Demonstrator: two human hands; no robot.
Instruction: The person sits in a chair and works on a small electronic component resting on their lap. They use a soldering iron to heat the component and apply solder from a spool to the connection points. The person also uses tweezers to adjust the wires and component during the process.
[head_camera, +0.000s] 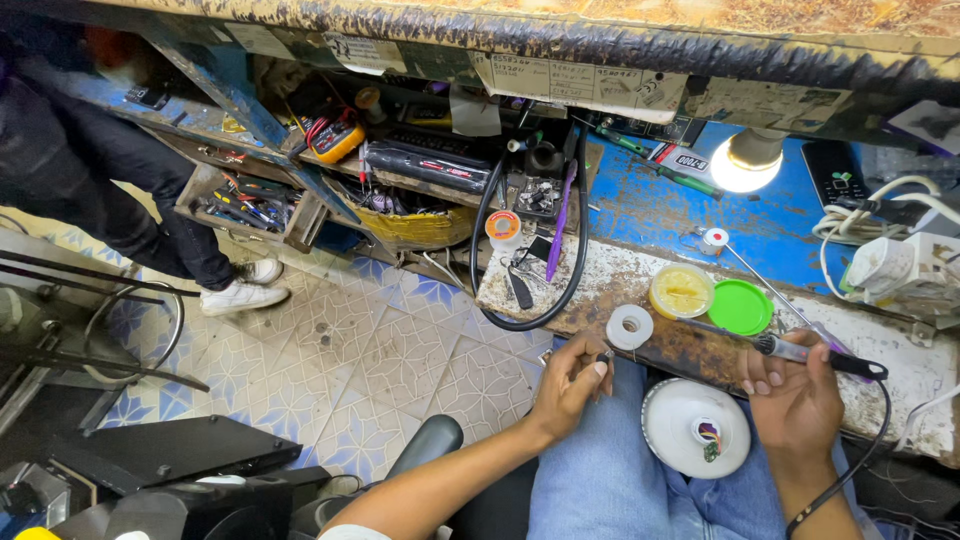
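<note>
Head view | right hand (792, 398) fingers gripping soldering iron (800, 349), tip toward yellow flux tin (681, 291) on counter (640, 275) | left hand (567, 385) fingers pinched on small dark part (604, 356) beside white solder spool (630, 327) | white round lamp base (680, 420) on lap.

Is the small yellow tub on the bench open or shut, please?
Open: the yellow tub shows its contents, and its green lid lies flat beside it on the bench.

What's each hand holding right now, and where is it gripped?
Right hand grips a soldering iron by its dark handle. Left hand pinches something small at its fingers; what it is cannot be told.
</note>
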